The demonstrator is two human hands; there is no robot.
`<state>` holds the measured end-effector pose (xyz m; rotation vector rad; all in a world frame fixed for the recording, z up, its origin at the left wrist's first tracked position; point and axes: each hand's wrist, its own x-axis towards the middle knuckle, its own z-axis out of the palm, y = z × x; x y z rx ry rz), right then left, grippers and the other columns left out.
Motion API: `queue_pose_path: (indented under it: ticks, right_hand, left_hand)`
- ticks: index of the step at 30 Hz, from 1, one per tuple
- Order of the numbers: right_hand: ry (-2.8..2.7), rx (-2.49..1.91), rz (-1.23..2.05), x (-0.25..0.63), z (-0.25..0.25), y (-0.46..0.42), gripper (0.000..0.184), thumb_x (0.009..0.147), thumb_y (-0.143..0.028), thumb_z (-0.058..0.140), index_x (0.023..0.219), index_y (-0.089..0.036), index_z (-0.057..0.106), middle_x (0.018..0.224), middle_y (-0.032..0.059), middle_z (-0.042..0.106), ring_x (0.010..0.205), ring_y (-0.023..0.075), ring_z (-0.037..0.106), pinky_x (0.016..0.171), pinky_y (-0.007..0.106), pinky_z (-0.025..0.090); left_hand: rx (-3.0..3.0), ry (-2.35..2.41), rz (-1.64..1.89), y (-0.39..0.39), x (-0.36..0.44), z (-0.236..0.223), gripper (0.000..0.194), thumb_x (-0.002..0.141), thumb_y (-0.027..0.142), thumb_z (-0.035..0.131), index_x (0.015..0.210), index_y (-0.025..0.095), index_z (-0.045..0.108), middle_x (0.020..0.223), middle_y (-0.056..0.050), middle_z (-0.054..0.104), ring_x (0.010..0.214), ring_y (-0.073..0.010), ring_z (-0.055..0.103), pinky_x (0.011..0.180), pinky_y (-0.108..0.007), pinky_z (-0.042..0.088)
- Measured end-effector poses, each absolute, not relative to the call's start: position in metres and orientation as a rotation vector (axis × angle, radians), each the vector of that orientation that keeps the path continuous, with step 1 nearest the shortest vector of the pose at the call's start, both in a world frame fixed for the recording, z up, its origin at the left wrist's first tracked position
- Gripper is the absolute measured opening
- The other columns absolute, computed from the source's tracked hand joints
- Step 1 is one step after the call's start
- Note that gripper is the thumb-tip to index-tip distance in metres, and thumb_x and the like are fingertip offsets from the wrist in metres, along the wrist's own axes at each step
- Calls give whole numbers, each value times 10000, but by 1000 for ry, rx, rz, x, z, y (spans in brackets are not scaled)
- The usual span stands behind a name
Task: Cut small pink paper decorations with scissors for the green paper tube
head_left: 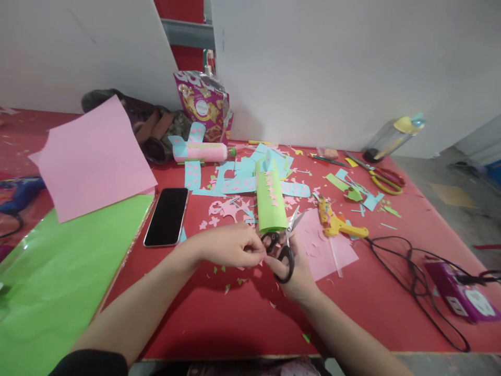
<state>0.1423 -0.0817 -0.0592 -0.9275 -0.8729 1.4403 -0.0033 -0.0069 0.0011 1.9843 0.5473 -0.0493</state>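
Observation:
My right hand (295,274) grips black-handled scissors (285,245), blades slightly parted and pointing up and away. My left hand (230,245) is closed in a pinch on a small pink paper scrap (263,257) right beside the scissor handles. Just beyond both hands lies a green paper roll (270,201) with pink shapes along its edge. Pink offcuts (225,209) and blue strips (238,177) litter the red table (242,313) around them.
A black phone (167,216) lies left of my hands, by a large green sheet (58,277) and a pink sheet (92,159). A yellow glue gun (336,222) with a black cord (415,277), a purple power strip (464,295), red-yellow scissors (385,180), a bottle (391,137) and a snack bag (203,104) are farther off.

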Motion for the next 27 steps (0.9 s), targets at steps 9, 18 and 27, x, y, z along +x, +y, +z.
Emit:
queue_pose_path:
  ticks: [9,18,27]
  right_hand:
    - [-927,-1013,1412,143,-55,-80,378,594,-95,698,742,-224,374,724,-60,508,631,77,493,577,196,390]
    - [-969,-1072,1373,142,-53,-81,360,605,-146,687,728,-224,358,714,-60,491,587,75,458,538,198,374]
    - [-888,-1068,1333,142,-56,-82,303,651,-161,660,738,-226,378,764,-39,515,692,101,503,637,231,404]
  left_hand:
    - [2021,601,-58,-5,-4,-3,206,727,174,406,540,137,484,441,52,342,416,-52,303,445,-190,246]
    - [2103,718,47,-6,-3,-3,229,743,218,416,538,135,475,444,54,340,432,-52,315,445,-191,231]
    - [2080,720,60,-2,-4,0,291,800,221,344,521,141,358,480,54,287,458,-56,287,474,-202,235]
